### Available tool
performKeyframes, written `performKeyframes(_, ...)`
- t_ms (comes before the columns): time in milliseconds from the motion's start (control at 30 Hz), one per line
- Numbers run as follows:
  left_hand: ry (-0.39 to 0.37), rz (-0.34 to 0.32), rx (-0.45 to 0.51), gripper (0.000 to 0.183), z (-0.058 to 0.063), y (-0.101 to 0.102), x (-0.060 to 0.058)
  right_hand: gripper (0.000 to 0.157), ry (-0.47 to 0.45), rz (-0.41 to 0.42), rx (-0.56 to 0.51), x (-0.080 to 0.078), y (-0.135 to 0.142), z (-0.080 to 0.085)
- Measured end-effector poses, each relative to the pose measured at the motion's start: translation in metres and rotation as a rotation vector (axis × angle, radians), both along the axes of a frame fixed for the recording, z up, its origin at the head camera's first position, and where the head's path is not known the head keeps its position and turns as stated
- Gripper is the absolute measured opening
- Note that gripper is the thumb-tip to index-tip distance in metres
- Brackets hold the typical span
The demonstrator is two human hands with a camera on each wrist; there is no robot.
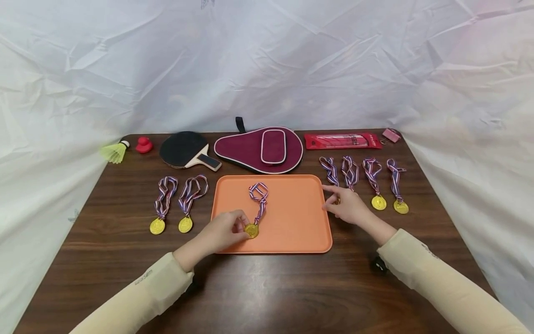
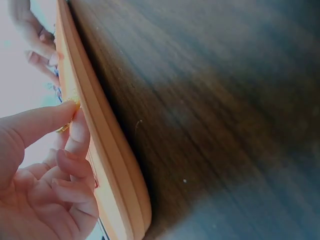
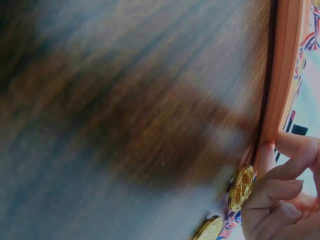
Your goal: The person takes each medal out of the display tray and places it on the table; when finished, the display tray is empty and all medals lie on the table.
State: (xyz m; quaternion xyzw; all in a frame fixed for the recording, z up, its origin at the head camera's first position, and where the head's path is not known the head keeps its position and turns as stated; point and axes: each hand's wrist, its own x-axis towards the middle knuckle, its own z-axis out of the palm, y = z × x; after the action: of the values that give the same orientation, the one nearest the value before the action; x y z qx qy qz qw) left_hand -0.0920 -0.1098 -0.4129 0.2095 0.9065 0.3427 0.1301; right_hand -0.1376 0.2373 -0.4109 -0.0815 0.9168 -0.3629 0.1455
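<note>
My left hand (image 1: 223, 230) pinches the edge of a gold medal (image 1: 252, 230) between thumb and fingers, over the left part of an orange tray (image 1: 300, 218). Its striped ribbon (image 1: 259, 197) lies on the tray, stretching toward the back. On the tray's right rim, my right hand (image 1: 348, 206) holds the edge with thumb and index finger, the other fingers curled. Just beside those fingers, a gold medal (image 3: 241, 188) lies on the table, mostly hidden by the hand in the head view.
Two ribboned medals (image 1: 157, 226) lie left of the tray, several (image 1: 378, 202) to its right. Along the back are a shuttlecock (image 1: 115, 152), red rubber duck (image 1: 143, 145), table tennis bat (image 1: 183, 149), maroon bat case (image 1: 246, 147), red packet (image 1: 343, 141) and pink item (image 1: 391, 135).
</note>
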Motion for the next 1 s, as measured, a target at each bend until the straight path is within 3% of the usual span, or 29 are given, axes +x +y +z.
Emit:
performKeyframes(200,-0.023,0.026,0.056,0.019,0.004,-0.007,0.001,0.057,0.008,0.004,0.003,-0.001,0.000,-0.001)
performKeyframes(533,0.054,0.071,0.089,0.017,0.021,-0.019,-0.001,0.057,-0.011,-0.001,-0.007,-0.001,0.000,-0.001)
performKeyframes(767,0.116,0.100,0.116,0.020,0.039,-0.031,-0.004,0.057,-0.007,0.001,-0.005,-0.001,0.001,-0.001)
performKeyframes(1000,0.211,0.143,0.072,0.022,0.058,-0.052,-0.009,0.057,-0.005,0.012,-0.012,0.000,0.000,0.001)
